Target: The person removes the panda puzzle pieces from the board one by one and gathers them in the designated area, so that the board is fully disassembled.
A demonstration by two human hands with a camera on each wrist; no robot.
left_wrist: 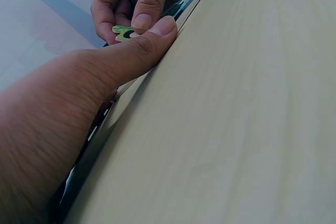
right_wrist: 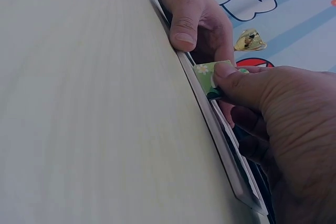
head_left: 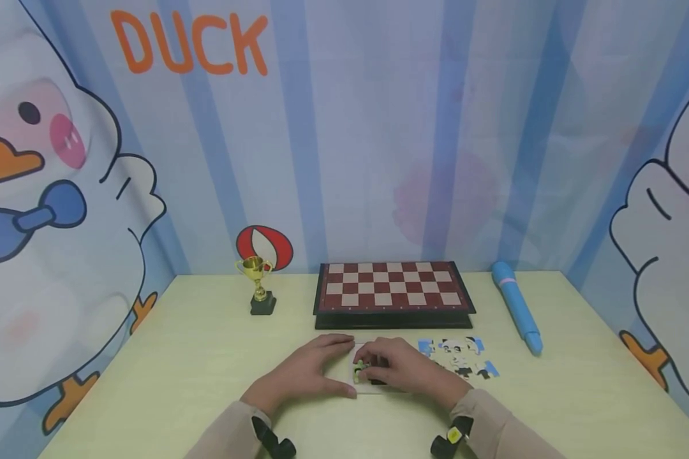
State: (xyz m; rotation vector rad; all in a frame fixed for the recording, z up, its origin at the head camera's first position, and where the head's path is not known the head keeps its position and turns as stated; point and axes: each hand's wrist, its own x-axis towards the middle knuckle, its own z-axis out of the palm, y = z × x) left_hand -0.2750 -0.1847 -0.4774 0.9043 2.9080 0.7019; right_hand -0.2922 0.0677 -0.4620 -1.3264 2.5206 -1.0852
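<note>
My right hand (head_left: 404, 366) pinches a green jigsaw puzzle piece (right_wrist: 205, 75) between thumb and fingers, over a thin white-edged puzzle tray (head_left: 370, 389). A white flower shows on the piece in the right wrist view; the thumb covers part of it. At the left end of the tray lies my left hand (head_left: 307, 370), its thumb along the near edge and its outstretched fingers at the far side. Both hands hide much of the tray. Close to the right hand, several loose puzzle pieces (head_left: 455, 354) with blue, white and black panda-like parts lie on the table.
Behind the hands stands a folded chessboard box (head_left: 390, 319) with red and white squares. A gold trophy cup (head_left: 258, 287) is at the back left, and a blue pen-shaped stick (head_left: 518, 309) lies at right on the pale table (head_left: 195, 357). A printed curtain (head_left: 367, 127) hangs behind.
</note>
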